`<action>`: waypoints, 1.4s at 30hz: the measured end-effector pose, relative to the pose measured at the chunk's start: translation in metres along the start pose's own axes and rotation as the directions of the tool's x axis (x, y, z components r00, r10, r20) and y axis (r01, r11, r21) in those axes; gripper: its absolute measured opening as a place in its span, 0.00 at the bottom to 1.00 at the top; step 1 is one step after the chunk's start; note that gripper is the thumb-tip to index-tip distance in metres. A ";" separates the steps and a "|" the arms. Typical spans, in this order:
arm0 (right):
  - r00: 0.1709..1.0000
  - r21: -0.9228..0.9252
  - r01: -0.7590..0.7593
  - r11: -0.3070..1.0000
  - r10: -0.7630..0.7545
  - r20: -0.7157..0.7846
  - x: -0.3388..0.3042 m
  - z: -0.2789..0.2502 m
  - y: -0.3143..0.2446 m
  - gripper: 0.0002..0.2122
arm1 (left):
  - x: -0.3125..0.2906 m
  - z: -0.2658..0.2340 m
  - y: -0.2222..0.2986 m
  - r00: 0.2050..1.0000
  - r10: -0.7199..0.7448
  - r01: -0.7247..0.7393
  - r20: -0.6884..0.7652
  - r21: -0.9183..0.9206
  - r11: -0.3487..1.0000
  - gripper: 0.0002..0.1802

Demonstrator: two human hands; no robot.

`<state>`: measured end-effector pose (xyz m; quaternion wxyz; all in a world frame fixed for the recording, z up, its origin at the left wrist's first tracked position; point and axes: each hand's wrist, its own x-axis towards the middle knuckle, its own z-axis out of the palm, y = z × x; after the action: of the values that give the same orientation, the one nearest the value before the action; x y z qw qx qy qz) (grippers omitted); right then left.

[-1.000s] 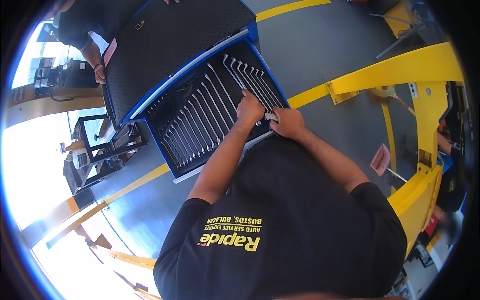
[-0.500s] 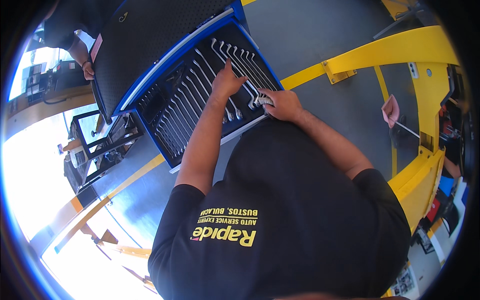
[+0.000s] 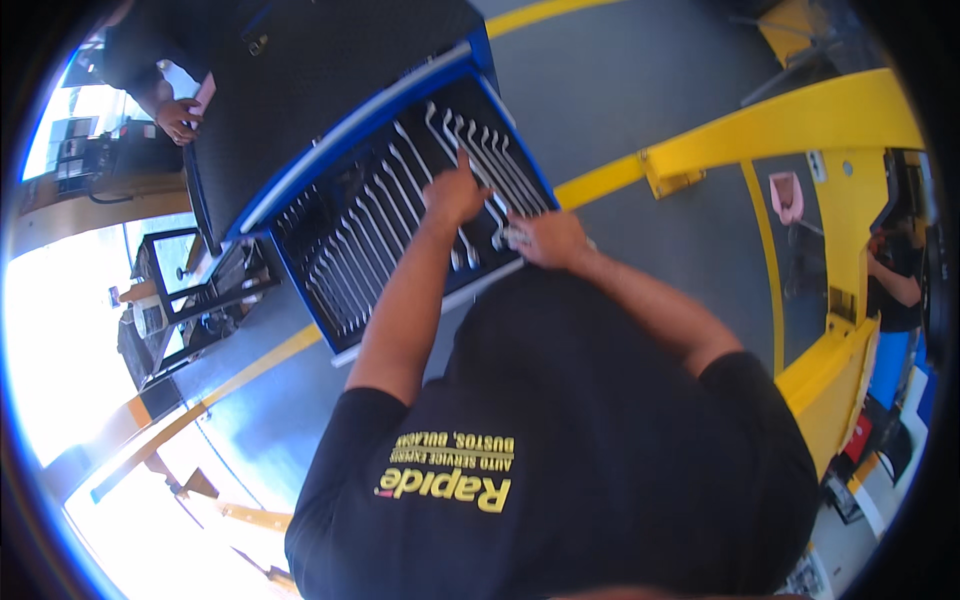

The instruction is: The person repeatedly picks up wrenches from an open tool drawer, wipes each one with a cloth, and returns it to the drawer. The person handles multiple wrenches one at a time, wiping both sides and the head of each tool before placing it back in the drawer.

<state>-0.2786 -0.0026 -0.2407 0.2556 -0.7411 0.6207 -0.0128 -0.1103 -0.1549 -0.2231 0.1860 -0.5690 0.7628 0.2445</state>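
Note:
An open blue drawer (image 3: 300, 283) holds rows of silver wrenches laid side by side in a dark liner. My left hand (image 3: 457, 194) is over the right part of the drawer, its index finger stretched along a long wrench (image 3: 436, 121) and its thumb out to the side; nothing shows in its grasp. Close by, at the near right edge, my right hand (image 3: 552, 239) has its fingers curled round wrench ends (image 3: 510, 238). How many it grips is hidden. Shorter wrenches (image 3: 350, 250) fill the left side of the drawer.
The cabinet's black top (image 3: 330, 90) lies beyond the drawer. At far left another person's hand (image 3: 178, 120) rests by its edge. A yellow frame (image 3: 790, 115) stands to the right, and a black metal stand (image 3: 190, 290) to the left.
The drawer and both hands appear slightly lower in the view. My right hand has shifted a little left over the wrench ends. The other person's hand has moved up along the cabinet's edge.

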 end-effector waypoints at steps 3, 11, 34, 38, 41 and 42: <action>1.000 0.050 -0.024 0.998 0.025 -0.018 0.000 0.000 -0.002 0.26 | -0.004 0.000 0.003 1.000 0.003 -0.003 -0.011 0.022 1.000 0.61; 0.986 -0.091 0.107 0.990 -0.118 -0.119 0.007 0.004 0.006 0.26 | -0.004 -0.005 0.000 0.997 -0.013 0.008 0.070 0.066 0.998 0.63; 0.899 0.655 0.128 0.744 0.192 -0.393 0.005 0.010 0.032 0.13 | 0.034 -0.053 -0.003 0.844 0.033 -0.138 -0.535 -0.158 0.978 0.12; 0.881 0.999 0.043 -0.020 0.472 -0.029 0.018 -0.007 0.049 0.14 | -0.042 -0.060 0.002 0.590 0.217 -0.465 -0.777 -0.108 0.879 0.08; 0.939 0.895 -0.035 -0.445 0.293 0.183 0.025 -0.045 0.072 0.17 | -0.083 -0.059 0.007 0.429 0.355 -0.572 -0.831 0.054 0.818 0.07; 0.915 0.888 -0.064 -0.456 0.328 0.234 0.027 -0.057 0.071 0.18 | -0.092 -0.059 0.009 0.399 0.392 -0.598 -0.829 0.088 0.796 0.07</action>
<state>-0.3567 -0.0550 -0.2272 0.7013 -0.0504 0.4705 -0.5331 -0.0935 -0.1158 -0.1218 -0.3335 -0.3771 0.8601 0.0824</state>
